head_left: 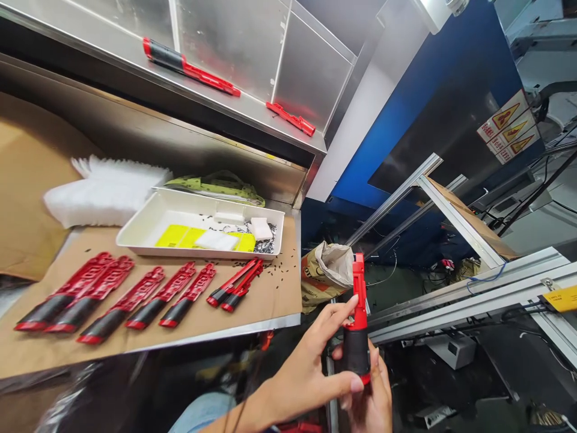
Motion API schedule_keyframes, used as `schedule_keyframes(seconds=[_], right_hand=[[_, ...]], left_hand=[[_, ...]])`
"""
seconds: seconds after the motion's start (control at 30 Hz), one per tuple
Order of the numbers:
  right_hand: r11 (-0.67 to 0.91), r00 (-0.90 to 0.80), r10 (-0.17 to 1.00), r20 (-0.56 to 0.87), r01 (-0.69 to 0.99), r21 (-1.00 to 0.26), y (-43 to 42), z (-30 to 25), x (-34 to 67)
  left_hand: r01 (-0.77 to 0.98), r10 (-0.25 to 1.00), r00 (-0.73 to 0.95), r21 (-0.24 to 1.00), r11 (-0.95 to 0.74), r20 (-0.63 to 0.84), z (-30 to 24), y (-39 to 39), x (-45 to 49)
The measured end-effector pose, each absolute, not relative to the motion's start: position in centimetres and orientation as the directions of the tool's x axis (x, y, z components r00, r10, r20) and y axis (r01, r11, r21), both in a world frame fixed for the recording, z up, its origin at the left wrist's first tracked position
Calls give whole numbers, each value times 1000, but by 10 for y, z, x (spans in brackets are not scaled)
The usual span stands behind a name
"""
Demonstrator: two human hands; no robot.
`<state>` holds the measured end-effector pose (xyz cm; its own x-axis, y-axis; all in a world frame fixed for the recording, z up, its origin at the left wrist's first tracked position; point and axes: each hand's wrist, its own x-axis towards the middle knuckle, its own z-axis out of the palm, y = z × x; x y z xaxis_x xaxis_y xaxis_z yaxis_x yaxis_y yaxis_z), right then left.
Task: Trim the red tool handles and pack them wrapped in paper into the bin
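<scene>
Both my hands hold one red and black plastic handle part (pixel 357 325) upright, low at the centre right. My left hand (pixel 311 367) wraps its black lower end, thumb under the tip and fingers against the side. My right hand (pixel 376 397) cups it from behind and below, fingers closed on it. On the cardboard-covered bench (pixel 189 325) to the left lie several identical red and black parts (pixel 112 297) in a row, with a small crossed pile (pixel 237 285) by the tray.
A white tray (pixel 148 225) with yellow and white pieces stands behind the row. White foam sheets (pixel 103 192) sit at back left. Two red parts (pixel 189 66) lie on the steel shelf above. An open sack (pixel 327 270) and aluminium rails (pixel 455 288) are at the right.
</scene>
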<state>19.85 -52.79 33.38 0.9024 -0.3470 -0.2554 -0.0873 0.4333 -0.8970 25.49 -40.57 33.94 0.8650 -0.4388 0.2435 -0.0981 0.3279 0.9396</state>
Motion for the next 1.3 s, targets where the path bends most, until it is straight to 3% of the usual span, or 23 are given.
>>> schedule_keyframes(seconds=[0.17, 0.5, 0.63, 0.7, 0.8, 0.9, 1.03, 1.17, 1.3], right_hand=[[491, 912, -307, -271, -92, -866, -528, 333, 200], [461, 926, -269, -266, -119, -879, -528, 325, 204], [412, 934, -294, -201, -65, -909, -534, 321, 209], [296, 947, -303, -102, -8, -955, -542, 318, 213], [-4, 925, -372, 81, 86, -996, -549, 318, 216], [-322, 805, -524, 277, 114, -940, -544, 323, 214], [-548, 692, -533, 488, 158, -822, -529, 333, 209], [-523, 659, -548, 514, 209, -826, -526, 337, 206], [-220, 800, -537, 268, 174, -960, -543, 330, 210]], left_hand=[[-68, -440, 871, 941, 333, 219, 341, -408, 256], [-80, -419, 883, 947, 311, 212, 339, -406, 260], [-72, -419, 883, 944, 323, 211, 334, -403, 261], [0, -453, 870, 918, 395, 195, 332, -402, 263], [138, -510, 838, 831, 538, 191, 330, -406, 269], [180, -475, 865, 786, 591, 160, 331, -414, 274], [235, -442, 893, 751, 617, 84, 333, -420, 273], [298, -435, 900, 697, 652, 22, 336, -421, 272], [254, -362, 932, 730, 634, -10, 340, -422, 273]])
